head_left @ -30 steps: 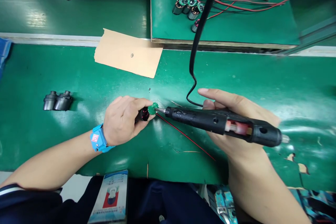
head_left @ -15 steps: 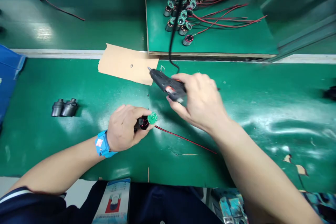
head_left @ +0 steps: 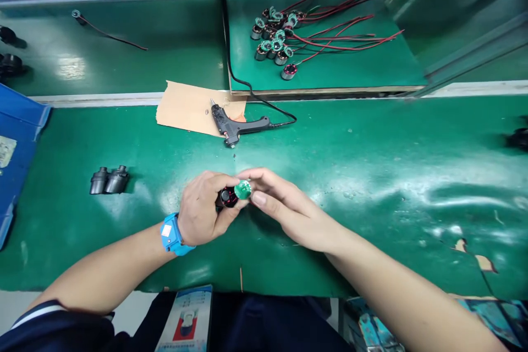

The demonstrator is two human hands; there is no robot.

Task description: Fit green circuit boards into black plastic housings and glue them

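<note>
My left hand [head_left: 203, 206], a blue band at its wrist, is closed around a small dark motor [head_left: 226, 197] with reddish windings. A round green circuit board [head_left: 243, 190] sits tilted at the motor's right end, by my left thumb and index finger. My right hand [head_left: 284, 206] meets it from the right, its thumb and fingers closed about the board's edge. The red lead is mostly hidden by this hand. Beyond both hands, a black hot glue gun [head_left: 231, 125] lies on its side, its nozzle over a piece of brown cardboard [head_left: 181, 104].
Two black cylindrical housings [head_left: 109, 180] stand at the left, near a blue bin [head_left: 25, 143]. On the raised green shelf [head_left: 330, 74] lie several motor stators [head_left: 272, 38] with red and black wires. The glue gun's black cord [head_left: 231, 55] runs up past the shelf edge.
The glue gun has left my right hand and now lies at the cardboard. My right hand has moved left and down to the circuit board. My left hand keeps hold of the motor.
</note>
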